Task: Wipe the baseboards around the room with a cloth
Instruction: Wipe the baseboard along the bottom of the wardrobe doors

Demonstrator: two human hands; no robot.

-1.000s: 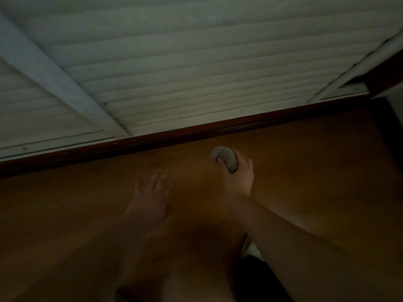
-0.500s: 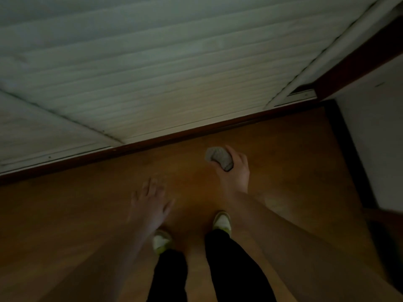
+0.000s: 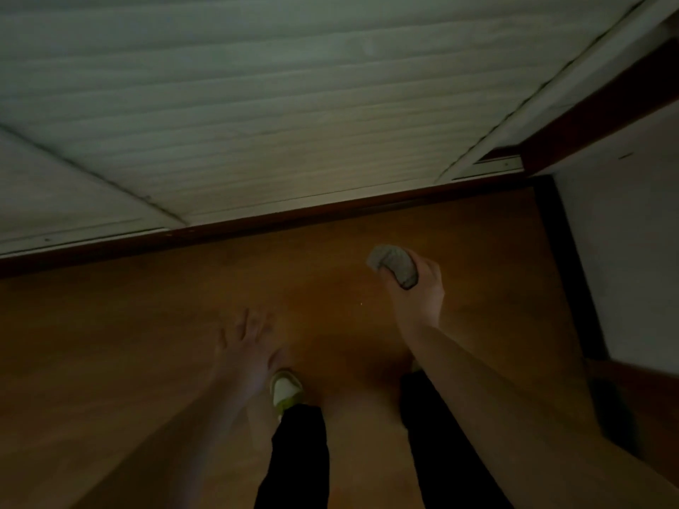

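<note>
Baseboards (image 3: 257,224) run as a dark reddish-brown strip across your view, from the far left edge up toward the right, under the pale slatted shutter (image 3: 294,115) and its white bottom rail. Below the strip lies the brown wooden floor (image 3: 110,343), dimly lit.

Starting from the left, your left hand (image 3: 250,347) hangs above the floor with its fingers spread and relaxed, holding nothing; it is blurred, so finer detail of the fingers is hard to read. Just to its right, your left shoe (image 3: 284,391), white with a yellow-green edge, pokes out from a black trouser leg (image 3: 299,453).

Further right, your right hand (image 3: 417,293) grips a balled-up grey cloth (image 3: 395,265), fingers curled round it, with the cloth bulging out toward the baseboard. The cloth is near the strip but apart from it, held over bare floor. Your right forearm crosses in front of the other trouser leg.

At the far right a darker baseboard (image 3: 566,270) meets the first in the corner and runs back along a white wall (image 3: 624,233).
</note>
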